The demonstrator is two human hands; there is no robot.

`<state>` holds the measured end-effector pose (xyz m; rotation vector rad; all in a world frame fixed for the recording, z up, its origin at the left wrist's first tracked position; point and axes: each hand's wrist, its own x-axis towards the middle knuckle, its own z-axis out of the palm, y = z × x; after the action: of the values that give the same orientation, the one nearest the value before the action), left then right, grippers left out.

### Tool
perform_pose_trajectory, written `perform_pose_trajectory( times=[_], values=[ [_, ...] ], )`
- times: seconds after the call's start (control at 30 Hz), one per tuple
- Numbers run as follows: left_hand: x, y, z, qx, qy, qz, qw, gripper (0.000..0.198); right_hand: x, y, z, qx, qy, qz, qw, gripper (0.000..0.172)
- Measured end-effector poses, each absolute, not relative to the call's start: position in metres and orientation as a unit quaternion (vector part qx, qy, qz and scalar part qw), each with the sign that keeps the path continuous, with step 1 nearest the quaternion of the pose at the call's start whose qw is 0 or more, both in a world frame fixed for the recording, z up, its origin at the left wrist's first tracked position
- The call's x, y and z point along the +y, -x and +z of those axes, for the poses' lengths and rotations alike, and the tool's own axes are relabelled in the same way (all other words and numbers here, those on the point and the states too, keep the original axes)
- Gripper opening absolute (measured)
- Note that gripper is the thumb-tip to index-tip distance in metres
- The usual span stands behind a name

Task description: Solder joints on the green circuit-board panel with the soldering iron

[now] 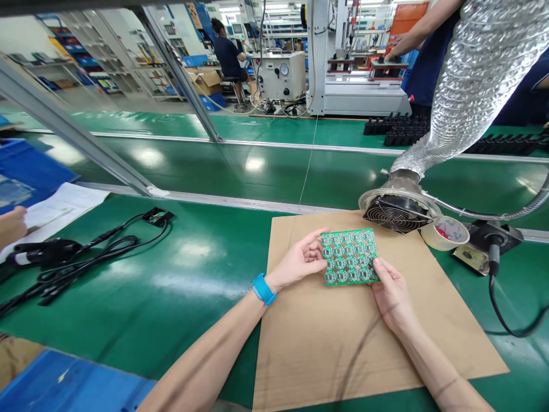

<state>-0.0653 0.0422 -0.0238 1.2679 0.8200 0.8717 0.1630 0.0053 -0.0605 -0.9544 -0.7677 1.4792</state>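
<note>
I hold a green circuit board panel with many small cut-outs, just above a sheet of brown cardboard. My left hand pinches the panel's left edge with thumb and fingers; a blue band sits on that wrist. At the lower right corner, my right hand grips the board from below. The panel lies nearly flat, tilted slightly toward me.
A fume fan on a silver flexible duct hangs right behind the board. A tape roll and a black stand sit at the right. Black cables lie left. Another person's hand is at the far left. Black trays lie beyond.
</note>
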Motion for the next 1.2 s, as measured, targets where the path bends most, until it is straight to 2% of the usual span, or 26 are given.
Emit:
perform_pose_trajectory(
  times=[0.17,0.83,1.2],
  values=[
    [0.0409,0.0658,-0.0231,0.355,-0.562,0.37,0.649,0.084,0.0052,-0.1626,-0.0589,-0.319,0.411,0.63,0.577,0.025],
    [0.0419,0.0663,-0.0285,0.348,-0.567,0.36,0.654,0.087,0.0063,-0.1635,-0.0578,-0.292,0.419,0.64,0.573,0.031],
    [0.0421,0.066,-0.0304,0.342,-0.554,0.369,0.663,0.086,0.0054,-0.1629,-0.0548,-0.291,0.416,0.644,0.573,0.028]
  ],
)
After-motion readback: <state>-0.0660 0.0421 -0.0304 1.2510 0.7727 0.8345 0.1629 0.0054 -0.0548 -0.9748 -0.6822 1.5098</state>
